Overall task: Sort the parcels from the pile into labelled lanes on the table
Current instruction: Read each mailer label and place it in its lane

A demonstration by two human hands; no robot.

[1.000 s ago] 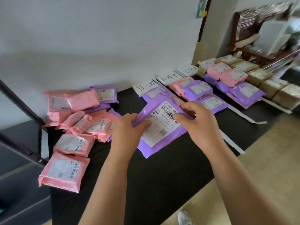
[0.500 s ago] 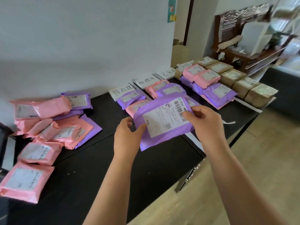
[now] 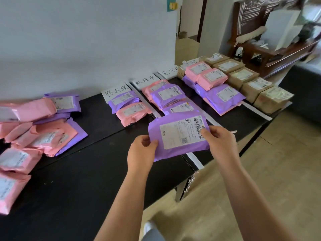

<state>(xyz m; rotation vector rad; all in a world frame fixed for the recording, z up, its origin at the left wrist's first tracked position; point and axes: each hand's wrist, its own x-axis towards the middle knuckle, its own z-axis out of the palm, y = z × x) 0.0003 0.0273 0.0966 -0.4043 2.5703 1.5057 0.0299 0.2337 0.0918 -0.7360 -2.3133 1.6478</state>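
Both arms reach forward at frame centre. The left hand [image 3: 141, 151] pinches the lower-left corner of the purple parcel [image 3: 179, 134]; the right hand [image 3: 220, 141] grips its right edge, label up, above the tabletop [image 3: 83, 174]. Since half a second ago it has shifted right, off the first lane.

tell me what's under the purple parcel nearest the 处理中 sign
A pink parcel lies under that purple parcel, only its far edge showing. The rest is covered, so anything else beneath cannot be seen.

To your left the pile [image 3: 34, 136] lies on the worktop [image 3: 86, 180]; rightward, lane labels [image 3: 116, 92] stand behind sorted parcels [image 3: 133, 112], with boxes [image 3: 251, 84] farthest right.
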